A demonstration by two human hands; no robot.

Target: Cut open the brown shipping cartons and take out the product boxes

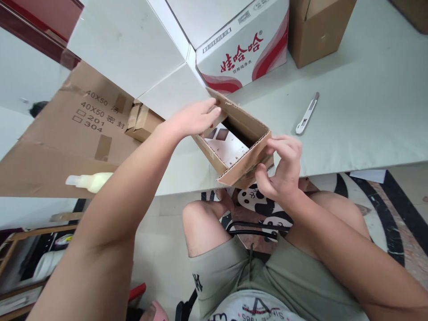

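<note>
A small open brown cardboard box (pixel 249 158) sits at the near edge of the pale table (pixel 351 120), tilted toward me. White sheets lie inside it. My left hand (pixel 195 118) lies across the box's far-left rim, fingers curled over the flap. My right hand (pixel 282 167) pinches the near-right corner flap, fingers closed on the cardboard.
A white utility knife (pixel 306 114) lies right of the box. A white carton with red lettering (pixel 242 49) and a brown carton (pixel 316 29) stand behind. A flattened brown cardboard sheet (pixel 72 133) with a pale bottle (pixel 89 181) is at left. My knees are below the table edge.
</note>
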